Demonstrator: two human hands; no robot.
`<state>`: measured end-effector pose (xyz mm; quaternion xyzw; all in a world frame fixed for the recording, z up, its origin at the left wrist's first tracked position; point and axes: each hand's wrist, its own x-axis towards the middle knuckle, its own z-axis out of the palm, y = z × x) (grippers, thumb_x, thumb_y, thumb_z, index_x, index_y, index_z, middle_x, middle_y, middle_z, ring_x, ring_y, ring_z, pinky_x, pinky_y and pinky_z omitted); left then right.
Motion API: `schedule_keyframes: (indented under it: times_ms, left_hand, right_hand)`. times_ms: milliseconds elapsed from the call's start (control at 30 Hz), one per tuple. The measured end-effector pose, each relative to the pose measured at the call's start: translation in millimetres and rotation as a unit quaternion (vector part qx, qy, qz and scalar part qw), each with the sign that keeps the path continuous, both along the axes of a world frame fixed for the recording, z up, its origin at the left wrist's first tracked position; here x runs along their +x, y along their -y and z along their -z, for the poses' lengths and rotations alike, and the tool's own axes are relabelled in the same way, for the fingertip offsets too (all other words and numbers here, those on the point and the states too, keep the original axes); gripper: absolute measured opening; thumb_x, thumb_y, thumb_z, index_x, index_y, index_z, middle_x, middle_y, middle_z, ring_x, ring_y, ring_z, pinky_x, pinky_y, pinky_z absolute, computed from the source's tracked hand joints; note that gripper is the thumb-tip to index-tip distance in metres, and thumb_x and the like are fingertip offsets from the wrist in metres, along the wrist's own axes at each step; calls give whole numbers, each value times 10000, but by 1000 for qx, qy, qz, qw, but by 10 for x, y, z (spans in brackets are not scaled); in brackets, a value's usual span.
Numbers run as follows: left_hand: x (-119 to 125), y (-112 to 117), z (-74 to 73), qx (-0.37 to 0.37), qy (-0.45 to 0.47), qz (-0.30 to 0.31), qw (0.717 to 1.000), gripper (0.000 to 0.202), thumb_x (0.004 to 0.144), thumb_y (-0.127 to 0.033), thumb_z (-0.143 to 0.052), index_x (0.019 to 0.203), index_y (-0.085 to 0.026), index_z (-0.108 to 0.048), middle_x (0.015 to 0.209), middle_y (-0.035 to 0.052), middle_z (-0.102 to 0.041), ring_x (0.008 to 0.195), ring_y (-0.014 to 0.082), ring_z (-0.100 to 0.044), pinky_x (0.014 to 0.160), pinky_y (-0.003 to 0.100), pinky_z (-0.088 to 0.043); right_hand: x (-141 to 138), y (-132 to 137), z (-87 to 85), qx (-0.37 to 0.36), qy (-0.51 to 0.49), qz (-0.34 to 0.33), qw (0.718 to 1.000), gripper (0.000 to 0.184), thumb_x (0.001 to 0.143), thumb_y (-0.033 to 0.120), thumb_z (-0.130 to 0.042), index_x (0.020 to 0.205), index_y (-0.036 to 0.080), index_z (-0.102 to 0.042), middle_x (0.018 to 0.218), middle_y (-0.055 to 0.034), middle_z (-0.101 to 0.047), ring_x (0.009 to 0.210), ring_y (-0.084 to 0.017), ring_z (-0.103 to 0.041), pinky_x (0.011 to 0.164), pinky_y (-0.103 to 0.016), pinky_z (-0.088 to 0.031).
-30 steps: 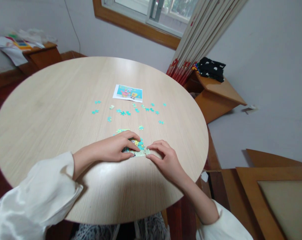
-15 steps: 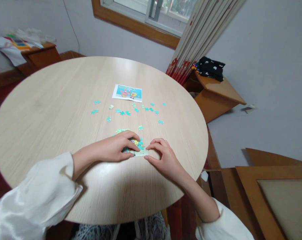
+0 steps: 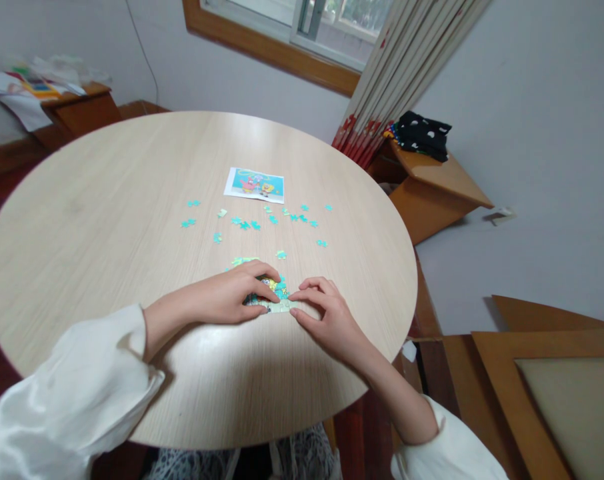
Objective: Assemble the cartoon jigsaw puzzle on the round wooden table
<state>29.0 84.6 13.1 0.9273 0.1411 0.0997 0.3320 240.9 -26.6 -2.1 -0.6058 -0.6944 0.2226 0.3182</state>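
Partly assembled teal-and-yellow jigsaw section (image 3: 278, 298) lies on the round pale wood-grain counter (image 3: 107, 200), near its front edge. Left hand (image 3: 229, 298) is closed narrowly over the section's left part and hides most of it. Right hand (image 3: 327, 317) pinches the right edge, fingers narrow. Loose teal jigsaw pieces (image 3: 255, 225) lie scattered at 12 o'clock, apart from the section, with a rectangular printed cartoon card (image 3: 255, 185) beyond them. Black spotted cloth (image 3: 422, 135) sits on a brown wooden box (image 3: 437, 187) at 2 o'clock, off the counter.
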Motion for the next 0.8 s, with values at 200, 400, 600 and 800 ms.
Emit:
schedule_keyframes:
  times_ms: [200, 400, 600, 800]
  left_hand:
    - [3, 8, -23, 11, -11, 1, 1000, 280, 857, -185, -565, 1075, -222, -737, 1264, 119, -577, 1196, 249, -540, 1038, 401, -413]
    - [7, 15, -26, 16, -15, 1, 1000, 292, 851, -177, -560, 1085, -208, -733, 1263, 130, -573, 1199, 254, -540, 1039, 404, -412]
    - [9, 37, -42, 20, -15, -2, 1000, 289, 852, -171, -538, 1064, -206, -731, 1267, 127, -570, 1204, 248, -535, 1040, 401, -412]
    - [6, 52, -57, 23, -12, -5, 1000, 300, 851, -178, -534, 1081, -211, -722, 1265, 121, -575, 1205, 249, -536, 1041, 404, -415]
  right_hand:
    - [-11, -11, -21, -1, -2, -1, 1000, 187, 797, 170, -688, 971, 229, -717, 1017, -66, -610, 1006, -217, -586, 932, -442, -470]
    - [24, 21, 7, 57, -40, -15, 997, 152, 850, 133, -606, 927, 224, -700, 965, -57, -615, 942, -186, -618, 856, -381, -514]
    - [60, 90, 93, 160, 47, -50, 985, 299, 860, 29, -482, 909, 203, -720, 1003, -92, -604, 944, -187, -614, 784, -356, -539]
    - [35, 107, 83, 198, 124, -70, 970, 297, 871, 19, -475, 957, 185, -705, 996, -110, -634, 945, -204, -602, 774, -376, -541]
